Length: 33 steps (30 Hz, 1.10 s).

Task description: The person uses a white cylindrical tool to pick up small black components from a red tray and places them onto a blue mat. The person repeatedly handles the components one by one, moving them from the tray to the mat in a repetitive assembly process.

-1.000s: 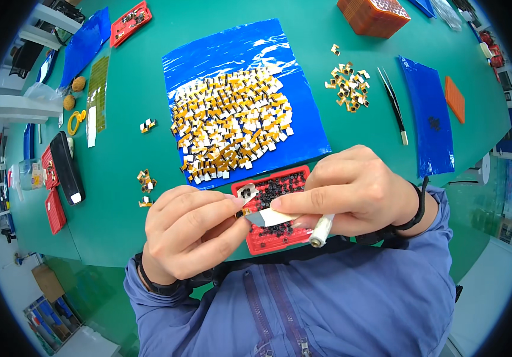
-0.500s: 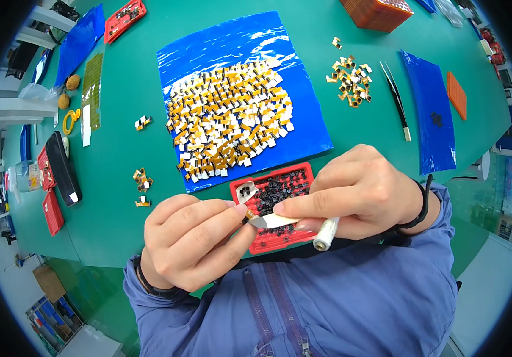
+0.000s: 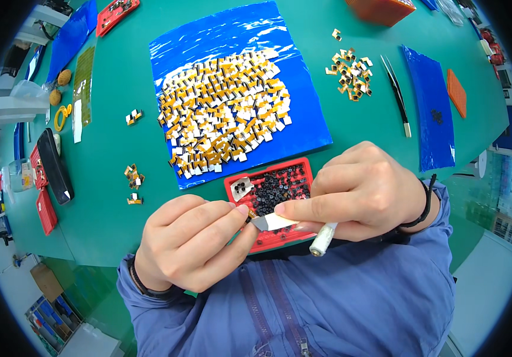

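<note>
My left hand (image 3: 199,241) is closed in a pinch on a small gold-and-black part (image 3: 250,215), like the gold pieces on the blue sheet; the fingertips cover most of it. In my right hand (image 3: 366,193) is a knife (image 3: 276,222) with a pale blade, a grey tip and a white wrapped handle end. My right thumb and forefinger press along the blade, and its tip meets the small part at my left fingertips. Below both hands lies a red tray (image 3: 230,189) of small black round parts (image 3: 273,193), with a white scrap (image 3: 242,188) in its left corner.
A blue sheet (image 3: 220,35) beyond the tray carries many gold-and-white pieces (image 3: 226,110). Loose gold pieces (image 3: 351,74), tweezers (image 3: 397,98) and another blue sheet (image 3: 425,119) lie right. Left are a black case (image 3: 55,166) and yellow scissors (image 3: 61,118). Stacked orange trays (image 3: 381,9) stand far back.
The whole view has shifted slightly, so the table things appear a little farther left and up. The blade tip and the small part stay together, and both hands keep their grip.
</note>
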Motion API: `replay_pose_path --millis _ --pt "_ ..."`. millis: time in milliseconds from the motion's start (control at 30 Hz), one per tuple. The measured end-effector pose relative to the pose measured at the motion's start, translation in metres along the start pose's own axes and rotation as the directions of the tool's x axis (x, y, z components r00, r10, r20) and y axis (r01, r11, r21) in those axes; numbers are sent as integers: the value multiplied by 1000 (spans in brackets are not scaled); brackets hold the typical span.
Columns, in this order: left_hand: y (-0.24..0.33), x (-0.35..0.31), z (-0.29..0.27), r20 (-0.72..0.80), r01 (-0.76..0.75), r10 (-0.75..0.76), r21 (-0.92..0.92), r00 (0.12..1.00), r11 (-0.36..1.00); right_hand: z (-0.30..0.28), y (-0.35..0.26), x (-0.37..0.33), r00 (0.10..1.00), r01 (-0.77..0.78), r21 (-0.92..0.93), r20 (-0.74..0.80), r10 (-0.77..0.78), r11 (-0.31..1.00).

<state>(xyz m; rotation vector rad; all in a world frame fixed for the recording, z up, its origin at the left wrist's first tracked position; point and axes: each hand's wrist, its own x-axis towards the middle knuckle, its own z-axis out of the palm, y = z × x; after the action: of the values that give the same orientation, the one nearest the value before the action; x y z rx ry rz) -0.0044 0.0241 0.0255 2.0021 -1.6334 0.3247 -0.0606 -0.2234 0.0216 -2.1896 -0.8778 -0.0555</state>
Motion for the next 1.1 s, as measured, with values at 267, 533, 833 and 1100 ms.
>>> replay_pose_path --millis 267,533,833,1100 --pt "-6 -1 1 25 -106 106 -15 994 994 -1 1 0 999 33 1 3 -33 999" --pt "-5 -1 0 8 -97 98 -85 995 992 0 3 0 996 79 -8 -36 -79 997" --pt "-6 -2 4 -73 -46 30 -226 997 973 2 3 1 989 114 -3 -96 -114 993" --pt "-8 -2 5 -128 -39 -15 -409 992 912 3 4 2 974 187 6 -131 -184 982"
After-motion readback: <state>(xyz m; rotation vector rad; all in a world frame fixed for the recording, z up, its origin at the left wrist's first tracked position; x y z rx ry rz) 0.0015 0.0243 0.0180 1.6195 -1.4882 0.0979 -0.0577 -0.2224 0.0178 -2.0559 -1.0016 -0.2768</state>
